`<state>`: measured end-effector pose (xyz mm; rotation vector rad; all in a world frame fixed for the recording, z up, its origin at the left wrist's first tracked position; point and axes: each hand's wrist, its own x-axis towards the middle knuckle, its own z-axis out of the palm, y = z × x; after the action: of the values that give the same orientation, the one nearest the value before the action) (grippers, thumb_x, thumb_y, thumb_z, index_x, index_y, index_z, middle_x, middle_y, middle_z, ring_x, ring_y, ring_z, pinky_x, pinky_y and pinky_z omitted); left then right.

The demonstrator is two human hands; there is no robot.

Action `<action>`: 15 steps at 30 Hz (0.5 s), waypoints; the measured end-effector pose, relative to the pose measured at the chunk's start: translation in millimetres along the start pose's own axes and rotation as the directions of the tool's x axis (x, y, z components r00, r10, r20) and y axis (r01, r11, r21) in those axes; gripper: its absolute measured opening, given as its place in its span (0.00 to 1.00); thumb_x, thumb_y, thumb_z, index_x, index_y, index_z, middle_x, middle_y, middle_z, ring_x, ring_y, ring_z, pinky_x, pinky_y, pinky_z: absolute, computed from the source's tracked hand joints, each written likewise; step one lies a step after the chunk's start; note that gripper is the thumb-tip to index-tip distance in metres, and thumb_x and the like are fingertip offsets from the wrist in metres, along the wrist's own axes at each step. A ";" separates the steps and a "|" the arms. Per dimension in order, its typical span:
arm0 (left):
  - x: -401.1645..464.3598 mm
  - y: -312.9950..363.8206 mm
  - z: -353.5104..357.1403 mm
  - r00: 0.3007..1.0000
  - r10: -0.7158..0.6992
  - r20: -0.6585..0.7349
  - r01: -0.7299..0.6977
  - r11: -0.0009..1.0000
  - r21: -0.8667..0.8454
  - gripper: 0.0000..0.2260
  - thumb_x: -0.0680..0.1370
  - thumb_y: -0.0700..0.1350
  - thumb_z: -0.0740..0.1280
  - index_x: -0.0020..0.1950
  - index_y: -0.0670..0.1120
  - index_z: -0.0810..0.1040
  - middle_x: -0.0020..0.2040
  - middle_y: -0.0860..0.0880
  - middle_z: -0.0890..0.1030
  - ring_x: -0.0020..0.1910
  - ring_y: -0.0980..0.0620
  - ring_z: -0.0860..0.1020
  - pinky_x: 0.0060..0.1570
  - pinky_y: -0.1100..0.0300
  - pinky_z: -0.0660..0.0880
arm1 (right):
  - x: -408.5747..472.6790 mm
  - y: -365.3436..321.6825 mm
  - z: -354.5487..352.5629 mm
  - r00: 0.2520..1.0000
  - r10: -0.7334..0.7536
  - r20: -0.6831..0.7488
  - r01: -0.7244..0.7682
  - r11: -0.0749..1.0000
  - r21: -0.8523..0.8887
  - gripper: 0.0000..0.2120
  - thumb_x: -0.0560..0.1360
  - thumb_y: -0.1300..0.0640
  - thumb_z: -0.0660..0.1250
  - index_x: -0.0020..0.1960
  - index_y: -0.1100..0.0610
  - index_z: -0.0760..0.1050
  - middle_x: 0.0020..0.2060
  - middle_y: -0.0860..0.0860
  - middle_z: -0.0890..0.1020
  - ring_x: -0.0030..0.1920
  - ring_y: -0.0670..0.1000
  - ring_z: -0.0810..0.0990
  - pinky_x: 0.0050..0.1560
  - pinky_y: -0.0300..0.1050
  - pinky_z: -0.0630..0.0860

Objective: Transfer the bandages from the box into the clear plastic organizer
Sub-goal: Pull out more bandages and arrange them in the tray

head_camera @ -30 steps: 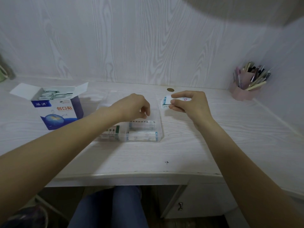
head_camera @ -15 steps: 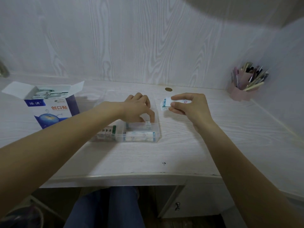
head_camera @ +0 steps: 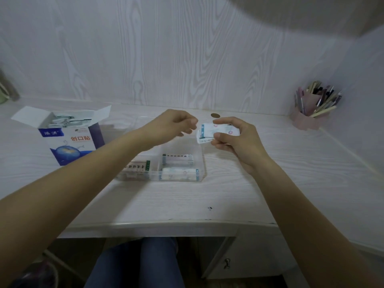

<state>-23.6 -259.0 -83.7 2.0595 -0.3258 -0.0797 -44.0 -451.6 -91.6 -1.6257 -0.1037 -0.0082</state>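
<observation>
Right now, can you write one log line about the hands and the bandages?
right hand: holds bandages | left hand: curled, empty, beside them | organizer: partly filled | box: open

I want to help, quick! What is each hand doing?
Left hand: fingers curled, holding nothing visible.
Right hand: holding a stack of bandages.
</observation>
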 end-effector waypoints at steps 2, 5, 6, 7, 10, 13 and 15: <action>-7.2 5.4 4.2 0.993 -0.061 0.103 0.077 0.984 -0.158 0.12 0.81 0.45 0.60 0.61 0.43 0.76 0.54 0.47 0.81 0.52 0.53 0.80 0.54 0.63 0.77 | -1.8 0.0 6.2 0.999 0.014 0.053 -0.016 0.999 0.046 0.11 0.72 0.72 0.68 0.50 0.59 0.77 0.56 0.63 0.77 0.36 0.52 0.84 0.39 0.38 0.80; -16.7 9.0 7.6 0.990 -0.042 0.137 0.075 0.966 -0.246 0.10 0.79 0.38 0.63 0.59 0.39 0.77 0.48 0.42 0.83 0.43 0.53 0.83 0.44 0.66 0.79 | -5.1 -1.2 16.9 0.992 0.031 0.121 -0.043 0.994 0.099 0.08 0.75 0.70 0.65 0.51 0.62 0.73 0.50 0.62 0.79 0.35 0.53 0.83 0.36 0.37 0.79; -19.8 9.4 7.2 0.995 -0.033 0.099 0.055 0.973 -0.224 0.09 0.78 0.37 0.64 0.57 0.38 0.78 0.45 0.42 0.83 0.40 0.54 0.83 0.41 0.67 0.78 | -5.9 -1.5 19.9 0.990 0.035 0.136 -0.048 0.994 0.095 0.07 0.75 0.69 0.65 0.52 0.62 0.73 0.47 0.60 0.80 0.34 0.52 0.83 0.35 0.36 0.78; -22.7 9.3 5.9 0.998 -0.032 0.050 0.041 0.978 -0.204 0.08 0.77 0.36 0.65 0.55 0.38 0.79 0.42 0.43 0.84 0.37 0.55 0.83 0.39 0.68 0.77 | -6.4 -1.8 22.5 0.989 0.037 0.140 -0.046 0.997 0.064 0.06 0.76 0.68 0.65 0.52 0.61 0.74 0.44 0.58 0.81 0.33 0.50 0.82 0.33 0.36 0.77; -33.0 8.2 -0.3 0.999 -0.039 -0.028 0.031 0.971 -0.238 0.05 0.76 0.36 0.67 0.51 0.39 0.80 0.36 0.47 0.84 0.37 0.55 0.83 0.36 0.70 0.77 | -7.6 -4.0 26.6 0.997 0.012 0.082 -0.004 0.995 -0.100 0.04 0.76 0.62 0.67 0.48 0.54 0.79 0.38 0.49 0.81 0.29 0.44 0.78 0.29 0.34 0.71; -46.0 4.6 -8.5 0.998 -0.045 -0.044 0.031 0.961 -0.275 0.04 0.75 0.36 0.68 0.48 0.43 0.80 0.35 0.48 0.84 0.37 0.54 0.84 0.37 0.70 0.77 | -11.4 -5.5 31.1 0.997 0.011 0.077 -0.002 0.993 -0.116 0.05 0.76 0.60 0.68 0.47 0.51 0.79 0.38 0.49 0.83 0.30 0.44 0.81 0.28 0.34 0.71; -53.0 -0.2 -14.1 0.995 -0.075 -0.073 0.050 0.953 -0.298 0.05 0.75 0.36 0.68 0.49 0.43 0.80 0.37 0.47 0.85 0.37 0.53 0.84 0.38 0.69 0.78 | -14.5 -6.4 34.9 0.992 0.027 0.125 -0.014 0.995 -0.103 0.05 0.78 0.60 0.65 0.48 0.52 0.78 0.41 0.50 0.84 0.34 0.47 0.84 0.30 0.34 0.74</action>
<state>-71.8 -232.9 -81.2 1.7693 -0.1844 -0.0760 -61.0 -417.4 -88.2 -1.7293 -0.1867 0.1067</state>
